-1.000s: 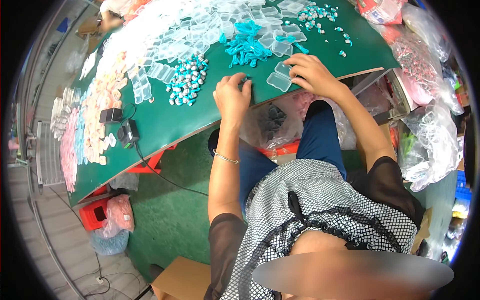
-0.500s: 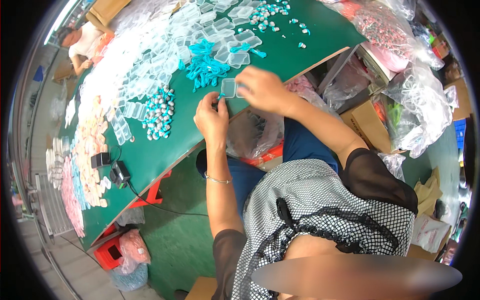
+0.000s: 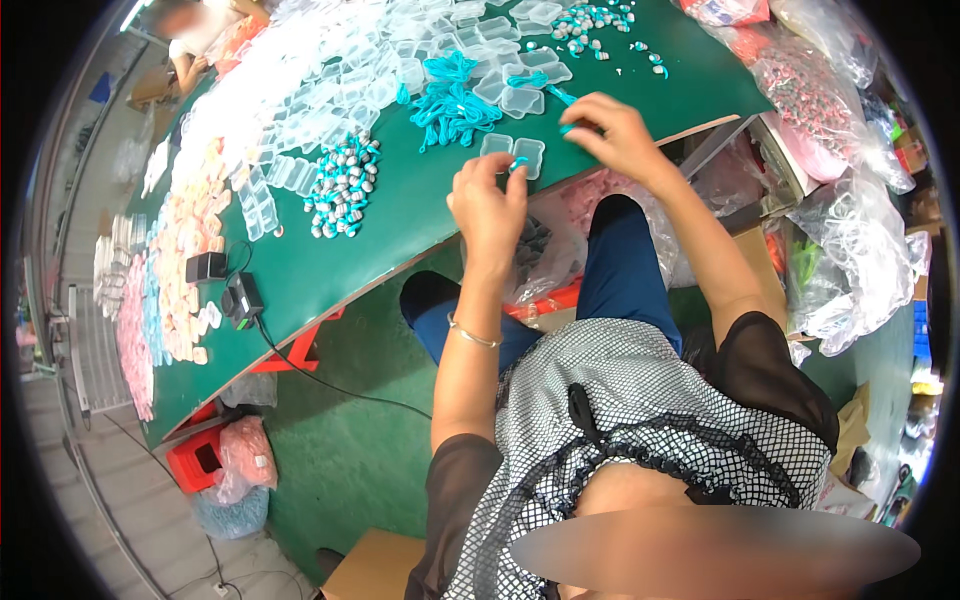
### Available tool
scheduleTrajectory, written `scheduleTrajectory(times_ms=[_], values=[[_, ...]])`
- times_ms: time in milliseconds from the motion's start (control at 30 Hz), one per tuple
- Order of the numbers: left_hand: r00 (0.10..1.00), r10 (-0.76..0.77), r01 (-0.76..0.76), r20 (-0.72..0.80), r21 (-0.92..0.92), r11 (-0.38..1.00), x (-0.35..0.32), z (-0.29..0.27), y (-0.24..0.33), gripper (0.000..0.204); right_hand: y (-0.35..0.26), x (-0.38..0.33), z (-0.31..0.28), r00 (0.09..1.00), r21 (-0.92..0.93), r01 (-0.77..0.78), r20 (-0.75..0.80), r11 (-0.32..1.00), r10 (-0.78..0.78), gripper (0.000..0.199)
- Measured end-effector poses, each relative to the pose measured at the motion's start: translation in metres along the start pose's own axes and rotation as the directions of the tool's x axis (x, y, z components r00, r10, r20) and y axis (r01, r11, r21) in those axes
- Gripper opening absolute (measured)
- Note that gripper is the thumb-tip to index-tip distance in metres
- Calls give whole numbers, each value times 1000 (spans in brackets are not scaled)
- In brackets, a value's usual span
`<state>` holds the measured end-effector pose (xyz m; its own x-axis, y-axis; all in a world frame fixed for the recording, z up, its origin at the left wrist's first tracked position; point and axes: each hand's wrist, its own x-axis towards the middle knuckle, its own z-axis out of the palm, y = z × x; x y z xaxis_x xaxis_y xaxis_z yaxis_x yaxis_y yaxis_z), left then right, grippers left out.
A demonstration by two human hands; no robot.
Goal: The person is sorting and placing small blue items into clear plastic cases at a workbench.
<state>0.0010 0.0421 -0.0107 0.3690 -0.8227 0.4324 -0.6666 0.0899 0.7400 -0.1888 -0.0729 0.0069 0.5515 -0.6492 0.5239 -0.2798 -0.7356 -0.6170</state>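
My left hand [image 3: 487,207] is closed in a pinch at the table's front edge, holding a small teal piece [image 3: 519,163] between thumb and forefinger. Just beyond those fingertips an open clear plastic case [image 3: 534,150] lies on the green table. To the right, my right hand [image 3: 622,137] is raised over the edge with its fingers drawn together on another small teal piece [image 3: 567,129], whose exact kind I cannot make out. A heap of teal cords [image 3: 455,108] lies beyond the case. Left of it is a pile of small silver-and-teal pieces [image 3: 343,185].
Many clear cases [image 3: 330,95] spread over the green table [image 3: 400,205]. More silver-and-teal pieces [image 3: 585,25] lie at the far right. Black devices with a cable [image 3: 240,298] stand at the left. Plastic bags [image 3: 850,270] are on the right; another person [image 3: 195,45] sits far left.
My right hand has moved right, away from the case, and is no longer over it. My left hand stays by the case with its pinch. The whole view has shifted.
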Motion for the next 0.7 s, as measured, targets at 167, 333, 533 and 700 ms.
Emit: scheduleTrajectory(times_ms=[167,333,533,700], values=[[1000,25,-26,7,251,968,1,20,9,19,-3,14,37,971,-5,193,142,981,-190,17],[993,104,-80,-57,333,940,-2,22,6,28,-7,7,37,954,-171,278,161,945,-252,17],[996,90,-73,-29,367,927,-4,20,8,42,10,8,29,973,-174,226,97,958,-212,17],[990,136,-144,48,337,930,-5,11,1,47,43,20,17,981,-558,-62,-187,827,-53,16]])
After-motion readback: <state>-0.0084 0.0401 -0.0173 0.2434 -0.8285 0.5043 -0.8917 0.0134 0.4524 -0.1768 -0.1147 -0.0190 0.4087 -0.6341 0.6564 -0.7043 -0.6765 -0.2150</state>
